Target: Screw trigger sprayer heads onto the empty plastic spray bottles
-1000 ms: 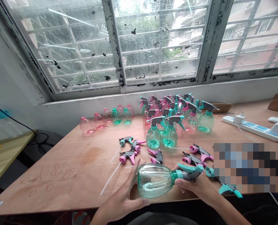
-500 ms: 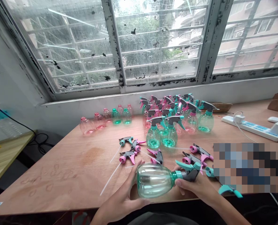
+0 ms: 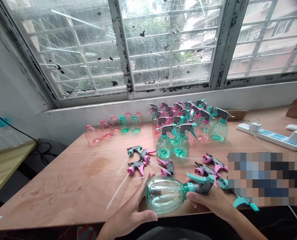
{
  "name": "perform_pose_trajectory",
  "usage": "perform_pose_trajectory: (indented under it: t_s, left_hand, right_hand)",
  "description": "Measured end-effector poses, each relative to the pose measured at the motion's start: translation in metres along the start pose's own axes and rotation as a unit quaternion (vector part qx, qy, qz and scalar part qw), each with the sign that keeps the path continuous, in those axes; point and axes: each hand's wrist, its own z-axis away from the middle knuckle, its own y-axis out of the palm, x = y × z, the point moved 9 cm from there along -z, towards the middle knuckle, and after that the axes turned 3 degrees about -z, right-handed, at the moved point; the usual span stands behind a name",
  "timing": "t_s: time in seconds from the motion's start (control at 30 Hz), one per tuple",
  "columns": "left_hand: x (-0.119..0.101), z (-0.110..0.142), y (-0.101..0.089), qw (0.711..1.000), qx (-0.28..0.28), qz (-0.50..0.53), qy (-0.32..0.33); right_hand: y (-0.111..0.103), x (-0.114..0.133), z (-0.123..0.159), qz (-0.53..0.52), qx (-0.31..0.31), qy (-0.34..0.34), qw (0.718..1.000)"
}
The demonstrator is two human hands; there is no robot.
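Note:
I hold a clear green spray bottle [image 3: 165, 195] on its side near the table's front edge. My left hand [image 3: 132, 210] wraps round the bottle's base, thumb under it. My right hand [image 3: 208, 200] grips the grey and teal trigger head [image 3: 201, 184] fitted on the bottle's neck. Loose trigger heads with pink or teal collars and white dip tubes [image 3: 138, 165] lie just beyond my hands, with more of these loose heads [image 3: 211, 165] to the right.
A cluster of finished spray bottles [image 3: 186, 128] stands mid-table. Bare pink and green bottles without heads [image 3: 113, 128] line the back left by the window wall. A white power strip [image 3: 271, 136] with plugs lies at the right. A blurred patch covers the front right.
The trigger head has turned on the bottle's neck in my right hand. The bottle has shifted slightly in my left hand. Nothing else on the table moved.

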Motion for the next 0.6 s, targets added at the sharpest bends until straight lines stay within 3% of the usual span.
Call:
perform_pose_trajectory:
  t_s: [0.37,0.6]
  left_hand:
    - [-0.015,0.001,0.001,1.0,-0.013,-0.025,-0.014]
    - [-0.01,0.0,0.002,0.999,0.01,-0.028,-0.013]
  right_hand:
    - [-0.001,-0.006,0.0,-0.07,-0.026,0.018,0.997]
    - [0.001,0.001,-0.001,-0.004,-0.006,0.0,1.0]
